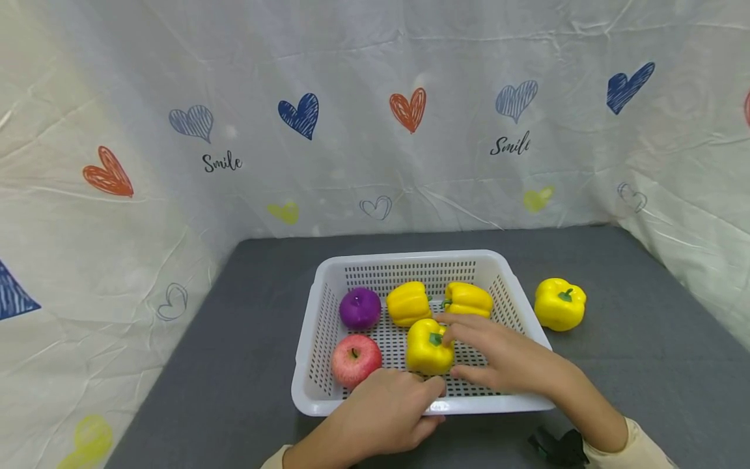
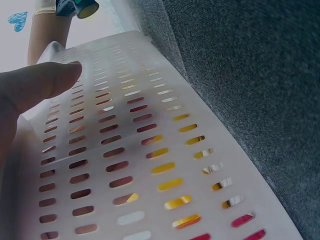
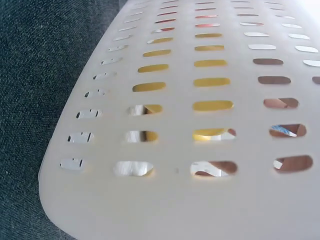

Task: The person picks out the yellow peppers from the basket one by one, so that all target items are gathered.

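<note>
Foremost yellow pepper (image 1: pixel 426 353), inside white basket (image 1: pixel 492 405) near front edge: we judge it light, firm, slick; hold by flanks. Left grip (image 1: pixel 391 412) clamped on basket's rim; right grip (image 1: pixel 511 357) spread apart at pepper.

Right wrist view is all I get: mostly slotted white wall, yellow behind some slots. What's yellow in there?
Observer: In the head view, three yellow bell peppers lie inside the white basket.
Operator: Anything holding the basket?
Observer: Left grip is on its front rim, seen in the head view.
Operator: Any pepper outside?
Observer: One, the outside pepper, sits on the grey surface to the right of the basket.
</note>
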A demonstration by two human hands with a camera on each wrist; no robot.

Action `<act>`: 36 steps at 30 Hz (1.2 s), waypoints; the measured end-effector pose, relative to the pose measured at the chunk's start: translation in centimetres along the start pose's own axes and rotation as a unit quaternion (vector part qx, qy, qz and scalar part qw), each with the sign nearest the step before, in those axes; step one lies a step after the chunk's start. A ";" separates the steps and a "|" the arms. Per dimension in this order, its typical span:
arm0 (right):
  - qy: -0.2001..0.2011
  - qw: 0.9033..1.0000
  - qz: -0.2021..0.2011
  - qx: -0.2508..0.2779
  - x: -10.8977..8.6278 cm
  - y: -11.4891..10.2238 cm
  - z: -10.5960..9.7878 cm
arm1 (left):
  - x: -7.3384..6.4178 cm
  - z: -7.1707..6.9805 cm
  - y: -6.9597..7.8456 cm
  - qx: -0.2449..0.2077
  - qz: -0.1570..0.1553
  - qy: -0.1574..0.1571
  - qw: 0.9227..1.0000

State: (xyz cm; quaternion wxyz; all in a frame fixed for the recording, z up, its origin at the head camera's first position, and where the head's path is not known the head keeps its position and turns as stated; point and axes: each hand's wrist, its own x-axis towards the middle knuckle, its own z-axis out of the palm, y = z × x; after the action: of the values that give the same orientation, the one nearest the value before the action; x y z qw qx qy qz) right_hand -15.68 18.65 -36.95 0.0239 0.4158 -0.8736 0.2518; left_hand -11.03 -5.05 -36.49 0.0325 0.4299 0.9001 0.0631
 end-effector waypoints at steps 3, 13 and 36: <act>0.009 1.000 -0.001 0.002 0.1 0.0 0.0 | 0.0 0.0 0.0 0.006 0.003 0.007 1.000; 0.007 1.000 0.000 -0.025 0.2 0.0 0.3 | -0.1 0.1 0.0 0.009 0.007 0.021 1.000; 0.001 0.998 -0.017 -0.060 -0.2 0.0 0.2 | -0.1 0.2 0.1 0.017 0.007 0.023 1.000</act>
State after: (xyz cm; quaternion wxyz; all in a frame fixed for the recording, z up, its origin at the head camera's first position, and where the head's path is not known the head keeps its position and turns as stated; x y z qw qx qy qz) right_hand -15.54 18.67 -37.20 0.0544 0.4279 -0.8800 0.1987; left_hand -10.87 -5.04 -36.68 0.0043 0.4354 0.8984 0.0576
